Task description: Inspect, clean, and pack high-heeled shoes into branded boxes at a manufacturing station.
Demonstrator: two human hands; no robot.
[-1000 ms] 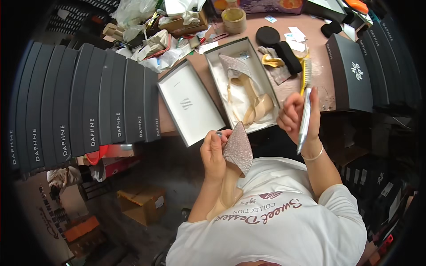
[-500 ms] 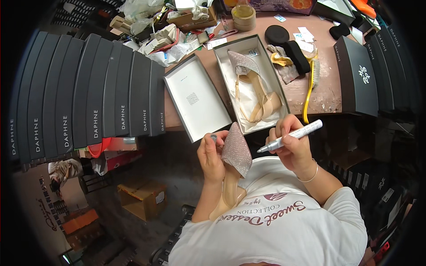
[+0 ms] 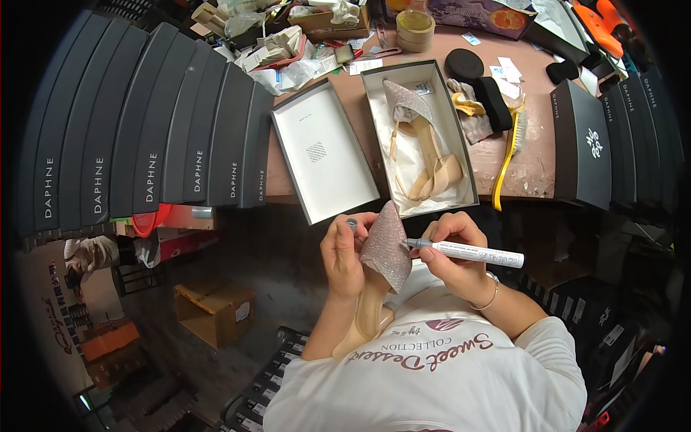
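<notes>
My left hand (image 3: 341, 258) is closed round a pointed, glittery pink shoe (image 3: 386, 248) with a beige insole, held toe away from me. A small grey cap (image 3: 352, 224) is also pinched in that hand's fingers. In my right hand (image 3: 461, 268) is a white marker pen (image 3: 489, 255). Its grey tip is at the right edge of the shoe's glittery upper; whether it touches cannot be made out. The matching shoe (image 3: 409, 108) lies on white paper in an open shoebox (image 3: 440, 211) on the table. Left of that box lies its white-lined lid (image 3: 324, 162).
Dark shoeboxes (image 3: 137, 122) stand in a row at left, and more (image 3: 583, 140) at right. A yellow-handled brush (image 3: 508, 158), a black round tin (image 3: 464, 65) and tape rolls (image 3: 415, 32) lie around the box. A cardboard box (image 3: 216, 313) sits on the floor.
My right hand has brought the marker pen left and turned it, so its tip is now at the shoe's edge. The left hand keeps its hold. The whole view has shifted slightly.
</notes>
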